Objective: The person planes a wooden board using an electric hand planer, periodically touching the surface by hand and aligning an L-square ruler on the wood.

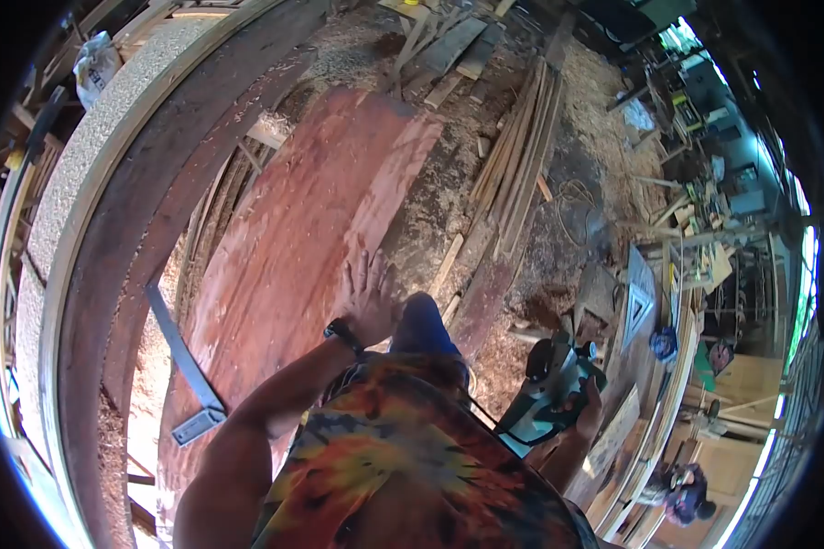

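Observation:
My left hand (366,300) rests flat with its fingers spread on a long reddish wooden slab (311,201), near the slab's right edge. A dark watch (343,333) is on that wrist. At my right side, my right hand (591,409) is closed around the handle of a teal and black electric planer (545,393), held off the slab; its underside is hidden. On the slab's left side lies a try square (188,366), its stock toward me and its blade reaching over the slab's edge.
A dark curved plank (146,210) runs along the left. Long thin wood strips (520,151) lie beyond the slab, among shavings on the floor. At right, a metal triangle square (639,306) leans by a cluttered bench. Another person (687,494) is at lower right.

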`<state>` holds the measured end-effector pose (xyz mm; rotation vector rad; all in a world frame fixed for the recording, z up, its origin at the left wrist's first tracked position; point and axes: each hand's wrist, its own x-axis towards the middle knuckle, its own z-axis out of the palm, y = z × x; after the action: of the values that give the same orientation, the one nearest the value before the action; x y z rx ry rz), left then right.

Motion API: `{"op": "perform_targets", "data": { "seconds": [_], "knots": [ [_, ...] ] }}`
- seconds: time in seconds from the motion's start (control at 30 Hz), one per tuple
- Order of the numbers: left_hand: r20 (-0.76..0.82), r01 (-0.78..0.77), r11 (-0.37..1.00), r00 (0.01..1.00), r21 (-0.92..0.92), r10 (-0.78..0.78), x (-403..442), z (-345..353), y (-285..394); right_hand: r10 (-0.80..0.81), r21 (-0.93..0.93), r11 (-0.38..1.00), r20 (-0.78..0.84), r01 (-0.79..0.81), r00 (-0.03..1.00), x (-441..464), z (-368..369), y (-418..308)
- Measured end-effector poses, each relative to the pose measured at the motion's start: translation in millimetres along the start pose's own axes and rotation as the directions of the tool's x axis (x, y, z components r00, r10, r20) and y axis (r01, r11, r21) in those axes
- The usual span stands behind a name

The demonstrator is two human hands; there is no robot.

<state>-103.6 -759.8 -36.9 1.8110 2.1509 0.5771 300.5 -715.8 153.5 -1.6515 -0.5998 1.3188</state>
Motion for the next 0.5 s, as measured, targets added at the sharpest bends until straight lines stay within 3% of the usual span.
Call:
{"op": "perform_targets", "data": {
  "seconds": [0.17, 0.33, 0.5],
  "knots": [
    [-0.026, 0.055, 0.998, 0.998, -0.015, -0.056, 72, 25, -10, 0.055, 0.047, 0.997, -0.013, -0.055, 0.998, 112, 29, -20],
    [-0.203, 0.039, 0.998, 0.978, -0.057, -0.05, 189, 39, -6, 0.066, 0.062, 0.996, 0.059, -0.07, 0.996, 255, 83, -45],
    [-0.189, 0.185, 0.983, 0.965, 0.001, -0.182, 308, 47, 12, 0.102, -0.111, 0.989, 0.065, -0.095, 0.993, 350, 150, -109]
  ]
}}
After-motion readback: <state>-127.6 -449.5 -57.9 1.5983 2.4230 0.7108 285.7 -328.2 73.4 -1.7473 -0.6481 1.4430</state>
